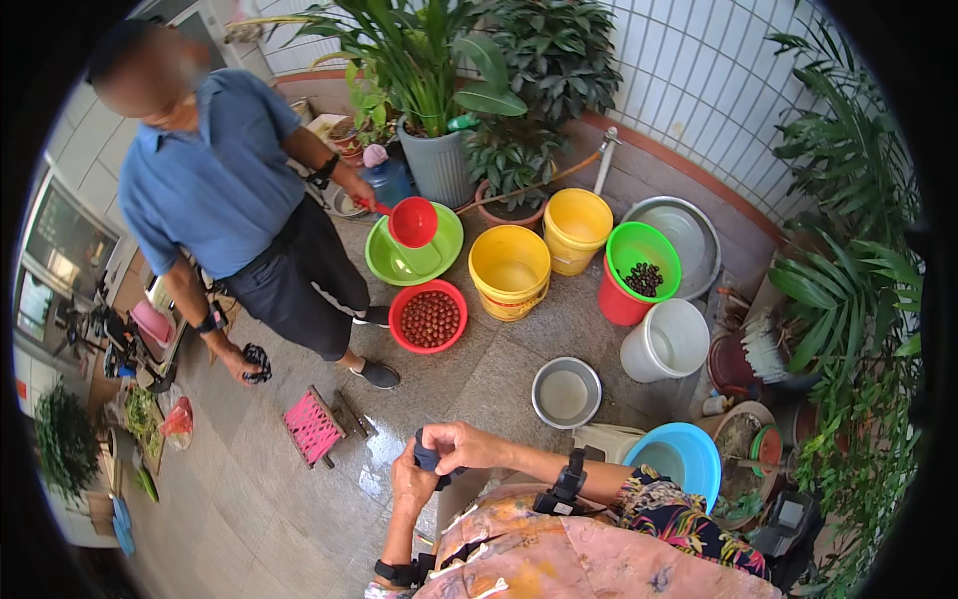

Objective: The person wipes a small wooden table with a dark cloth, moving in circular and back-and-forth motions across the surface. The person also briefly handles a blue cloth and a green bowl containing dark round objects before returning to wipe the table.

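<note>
At the lower middle, my left hand (413, 479) and my right hand (465, 447) come together around a dark crumpled cloth (428, 458). The fingers of both hands pinch it. Beyond them on the floor stands a metal basin (566, 393) with some pale liquid or a pale bottom. Farther off, a red basin (428, 317) holds many round reddish fruits. Just behind it lies a light green basin (441, 251). A yellow bucket (510, 271) stands to its right.
A co-worker (209, 172) at the left holds a red ladle (413, 222) over the green basin. A low stool (313, 427) with pink webbing stands on the floor. A white bucket (664, 341), a green colander (644, 262) with dark fruits and a blue basin (677, 460) are at the right.
</note>
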Action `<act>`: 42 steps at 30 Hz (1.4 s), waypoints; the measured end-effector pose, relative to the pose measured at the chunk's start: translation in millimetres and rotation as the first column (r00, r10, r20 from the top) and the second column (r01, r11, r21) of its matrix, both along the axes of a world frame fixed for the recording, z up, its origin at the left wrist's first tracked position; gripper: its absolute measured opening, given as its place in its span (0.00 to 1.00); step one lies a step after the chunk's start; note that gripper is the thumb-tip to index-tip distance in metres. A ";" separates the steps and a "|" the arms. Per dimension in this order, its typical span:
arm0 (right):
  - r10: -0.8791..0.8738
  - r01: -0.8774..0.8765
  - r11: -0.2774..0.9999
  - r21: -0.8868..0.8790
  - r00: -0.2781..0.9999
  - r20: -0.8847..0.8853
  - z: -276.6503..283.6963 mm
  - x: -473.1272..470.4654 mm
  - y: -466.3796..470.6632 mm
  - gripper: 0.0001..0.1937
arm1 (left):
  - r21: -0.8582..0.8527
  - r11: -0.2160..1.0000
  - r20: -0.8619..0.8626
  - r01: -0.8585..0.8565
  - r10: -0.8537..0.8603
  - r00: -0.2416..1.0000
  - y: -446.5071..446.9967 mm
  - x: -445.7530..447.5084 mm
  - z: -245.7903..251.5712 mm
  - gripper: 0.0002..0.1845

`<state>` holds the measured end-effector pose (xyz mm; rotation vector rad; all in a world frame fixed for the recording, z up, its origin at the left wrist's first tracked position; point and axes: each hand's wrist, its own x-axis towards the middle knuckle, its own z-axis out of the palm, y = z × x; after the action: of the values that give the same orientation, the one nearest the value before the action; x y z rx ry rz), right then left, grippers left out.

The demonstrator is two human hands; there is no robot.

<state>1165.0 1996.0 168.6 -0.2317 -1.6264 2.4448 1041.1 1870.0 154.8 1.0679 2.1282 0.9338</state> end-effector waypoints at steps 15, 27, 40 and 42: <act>-0.490 0.454 0.869 0.196 0.844 0.218 -71.6 -2.2 127.6 0.15 | 0.178 0.980 0.275 -0.091 0.039 0.961 84.6 -125.1 -54.3 0.13; -0.827 0.675 0.548 0.494 0.348 0.442 -106.4 123.2 208.1 0.11 | 0.050 0.987 -0.043 -0.155 0.158 0.987 63.9 -250.1 -191.6 0.18; -0.879 0.353 0.474 0.806 0.139 0.456 -173.3 247.6 393.4 0.17 | -0.178 0.915 -0.482 -0.363 0.241 0.842 64.3 -204.3 -234.8 0.24; -0.841 0.282 0.537 0.795 0.100 0.532 -187.8 284.7 439.7 0.19 | -0.203 0.890 -0.508 -0.408 0.261 0.821 101.9 -183.4 -227.6 0.24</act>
<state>1449.6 2435.6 -19.2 -2.0163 -1.7966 1.0137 857.7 1972.0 -72.8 0.8235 2.8275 0.4847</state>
